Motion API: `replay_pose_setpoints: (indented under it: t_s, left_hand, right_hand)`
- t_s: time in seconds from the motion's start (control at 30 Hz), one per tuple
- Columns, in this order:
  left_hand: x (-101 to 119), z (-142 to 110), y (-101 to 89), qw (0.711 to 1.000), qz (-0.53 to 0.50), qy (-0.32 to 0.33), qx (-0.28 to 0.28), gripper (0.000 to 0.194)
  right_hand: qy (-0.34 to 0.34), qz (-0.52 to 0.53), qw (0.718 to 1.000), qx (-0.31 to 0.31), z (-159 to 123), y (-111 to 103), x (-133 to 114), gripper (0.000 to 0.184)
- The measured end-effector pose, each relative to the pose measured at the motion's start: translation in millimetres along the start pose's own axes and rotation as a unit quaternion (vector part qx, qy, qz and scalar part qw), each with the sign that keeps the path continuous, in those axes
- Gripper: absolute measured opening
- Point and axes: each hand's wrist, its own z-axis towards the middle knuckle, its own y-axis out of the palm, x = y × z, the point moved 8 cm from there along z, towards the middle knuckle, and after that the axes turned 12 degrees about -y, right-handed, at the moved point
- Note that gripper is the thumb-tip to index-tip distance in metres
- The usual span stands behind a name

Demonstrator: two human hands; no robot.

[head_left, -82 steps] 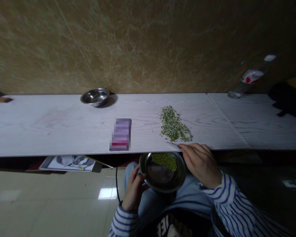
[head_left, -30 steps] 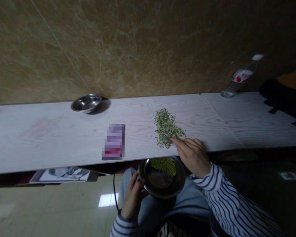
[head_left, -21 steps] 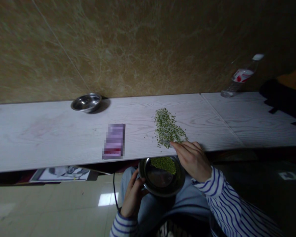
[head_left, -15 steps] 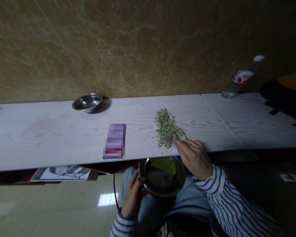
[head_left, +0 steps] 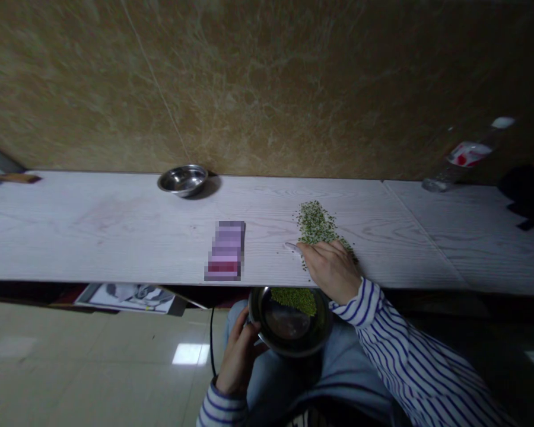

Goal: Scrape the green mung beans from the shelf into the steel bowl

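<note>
My left hand [head_left: 241, 347] is closed on the rim of a steel bowl [head_left: 285, 345], which sits at my lap just below the table edge. Green beans [head_left: 296, 299] like mung beans are heaped at the bowl's far side. Over the table, my right hand [head_left: 331, 267] pinches a small pale spoon-like tool [head_left: 292, 247], its tip pointing left near the surface; its exact kind is unclear. More green beans [head_left: 315, 220] lie scattered on the tabletop, partly hidden beneath my right hand.
On the white wood-grain table [head_left: 124, 237] lies a pixelated purple phone-shaped object [head_left: 225, 246]. A second steel bowl [head_left: 183, 180] stands by the wall. At right are a clear plastic bottle [head_left: 465, 155] and a black item [head_left: 527, 193]. An open drawer [head_left: 133, 296] juts out below.
My right hand has moved left with the spoon-like tool, past the left edge of the scattered beans. My left hand still holds the bowl. The view has shifted slightly.
</note>
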Motion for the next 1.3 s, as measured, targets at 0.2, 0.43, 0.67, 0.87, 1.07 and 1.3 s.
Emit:
replay_pose_setpoints:
  t_s: [0.2,0.43,0.67,0.87,1.07,1.3]
  left_hand:
    - [2,0,0.4,1.000,-0.011,-0.001,-0.007,0.069]
    - [6,0,-6.0,1.000,-0.013,-0.006,-0.013,0.067]
    - [6,-2,-8.1,1.000,-0.009,0.000,-0.002,0.069]
    - [6,-1,-4.9,1.000,-0.015,0.016,-0.003,0.063]
    - [5,-1,-2.5,0.999,-0.012,0.004,-0.033,0.059]
    - [3,-3,3.1,0.999,-0.013,0.002,-0.030,0.061]
  right_hand:
    - [-0.018,0.013,1.000,0.005,-2,-8,-4,0.021]
    - [-0.033,0.013,0.998,-0.049,37,4,-5,0.019]
    - [-0.113,0.036,0.989,-0.088,38,18,-23,0.019]
    - [-0.197,0.065,0.976,-0.061,11,9,-32,0.022]
    - [-0.225,0.081,0.971,-0.027,-6,-7,-30,0.026]
    - [-0.191,0.053,0.980,-0.028,-2,-5,-26,0.026]
